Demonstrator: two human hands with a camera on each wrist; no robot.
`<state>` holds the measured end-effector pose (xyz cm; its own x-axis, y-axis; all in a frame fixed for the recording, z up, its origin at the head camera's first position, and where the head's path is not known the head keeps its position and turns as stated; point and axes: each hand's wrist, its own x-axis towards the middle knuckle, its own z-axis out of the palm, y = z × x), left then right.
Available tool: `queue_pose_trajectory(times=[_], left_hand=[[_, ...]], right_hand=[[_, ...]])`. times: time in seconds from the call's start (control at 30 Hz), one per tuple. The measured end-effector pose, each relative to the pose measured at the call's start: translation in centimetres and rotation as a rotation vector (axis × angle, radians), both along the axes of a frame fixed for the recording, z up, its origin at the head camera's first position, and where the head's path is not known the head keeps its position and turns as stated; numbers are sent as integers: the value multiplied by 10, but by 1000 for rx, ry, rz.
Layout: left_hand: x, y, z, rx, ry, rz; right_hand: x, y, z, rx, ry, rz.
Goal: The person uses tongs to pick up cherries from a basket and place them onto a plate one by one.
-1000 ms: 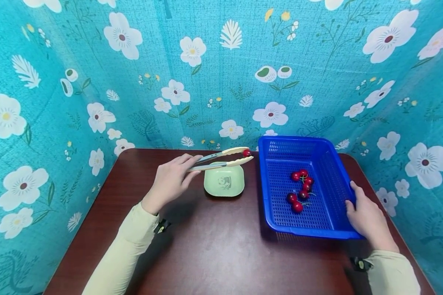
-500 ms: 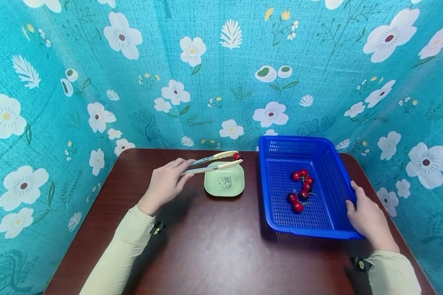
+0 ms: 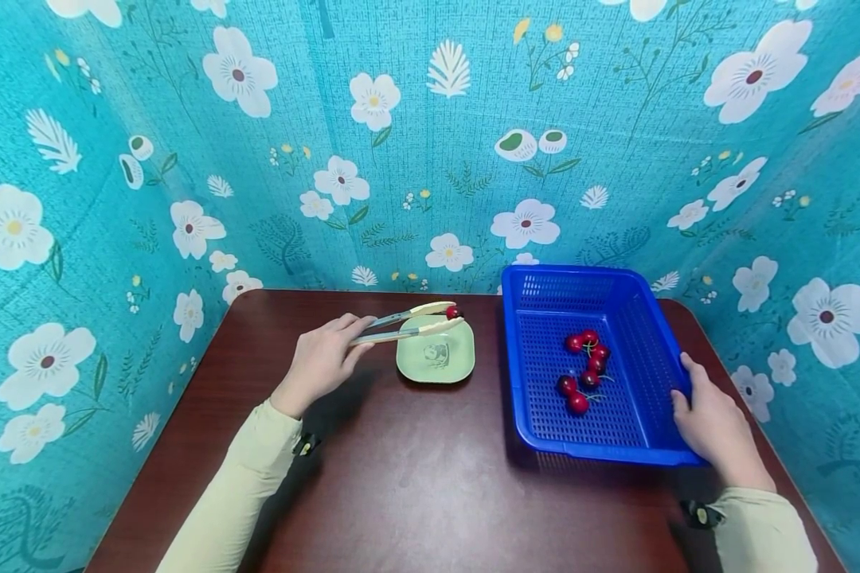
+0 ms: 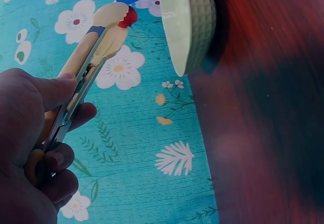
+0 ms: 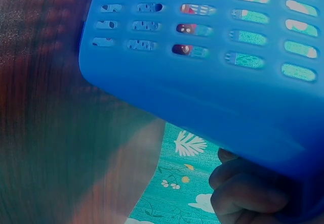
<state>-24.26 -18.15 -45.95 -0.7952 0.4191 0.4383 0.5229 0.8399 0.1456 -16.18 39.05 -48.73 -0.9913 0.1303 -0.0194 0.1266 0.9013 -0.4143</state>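
Observation:
My left hand (image 3: 322,362) grips a pair of tongs (image 3: 394,328) with cream tips and grey-blue arms. Between the tips is a red cherry (image 3: 455,313), held above the far edge of a small pale green dish (image 3: 435,368) with a panda print. The left wrist view also has the cherry (image 4: 130,16) at the end of the tongs, beside the dish's dimpled outer wall (image 4: 203,29). On the right, my right hand (image 3: 713,422) holds the rim of a blue plastic basket (image 3: 645,454), thumb on the inner side. Several cherries (image 3: 591,377) with stems lie on its perforated floor.
Both dish and basket are on a dark brown wooden table (image 3: 430,477), the basket to the right of the dish. A blue floral cloth (image 3: 416,143) hangs behind the table and along both sides.
The left hand has carried the tongs and cherry leftward and slightly down, from near the basket's left side to over the dish. The right hand and basket have stayed put.

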Motion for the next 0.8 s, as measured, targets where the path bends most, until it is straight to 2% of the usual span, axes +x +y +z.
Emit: queue_pose_trajectory(times=[0.8], left_hand=[[-6,0,-18,-40,-48,0]], right_hand=[[0,-2,2,3,13,-7]])
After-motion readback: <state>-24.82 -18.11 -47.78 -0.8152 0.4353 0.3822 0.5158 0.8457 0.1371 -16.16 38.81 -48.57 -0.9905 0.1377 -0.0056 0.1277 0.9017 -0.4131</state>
